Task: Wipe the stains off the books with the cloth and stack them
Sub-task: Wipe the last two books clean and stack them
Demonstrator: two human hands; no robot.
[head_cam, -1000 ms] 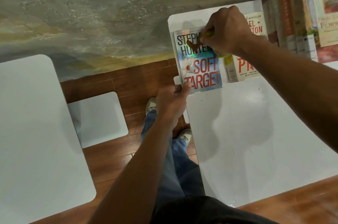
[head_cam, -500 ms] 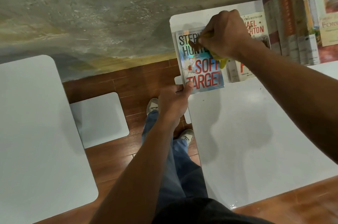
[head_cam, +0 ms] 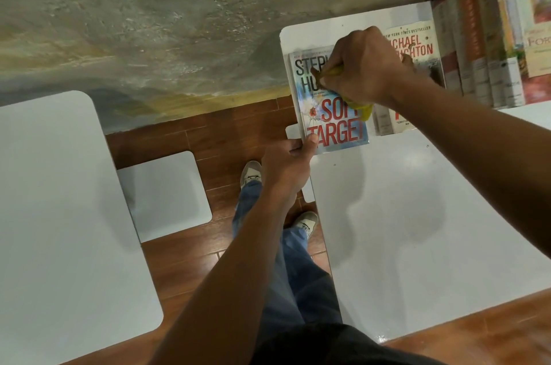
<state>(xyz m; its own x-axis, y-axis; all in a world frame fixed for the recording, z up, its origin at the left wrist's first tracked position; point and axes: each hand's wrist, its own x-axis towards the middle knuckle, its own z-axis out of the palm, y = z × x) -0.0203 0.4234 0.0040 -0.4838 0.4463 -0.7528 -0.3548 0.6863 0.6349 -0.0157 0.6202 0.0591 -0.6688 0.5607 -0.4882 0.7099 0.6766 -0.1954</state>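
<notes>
A shiny blue paperback titled "Soft Target" (head_cam: pixel 331 123) lies at the far left corner of the white table (head_cam: pixel 417 215). My left hand (head_cam: pixel 287 164) pinches its near left corner, thumb on the cover. My right hand (head_cam: pixel 360 69) grips a bunched yellow cloth (head_cam: pixel 365 111) and presses it on the upper half of the cover. Only a yellow tip of the cloth shows below the fist. A second paperback with red lettering (head_cam: pixel 417 48) lies just right of the first, partly hidden by my right forearm.
A row of books (head_cam: pixel 483 51) stands at the table's far right, with a larger picture book (head_cam: pixel 530 12) beyond. A concrete wall (head_cam: pixel 179 21) runs behind. Another white table (head_cam: pixel 53 230) and a white stool (head_cam: pixel 164 194) sit left, over wooden floor.
My right hand with the cloth has slid a little down and toward me over the book's cover. My left hand keeps its hold on the corner.
</notes>
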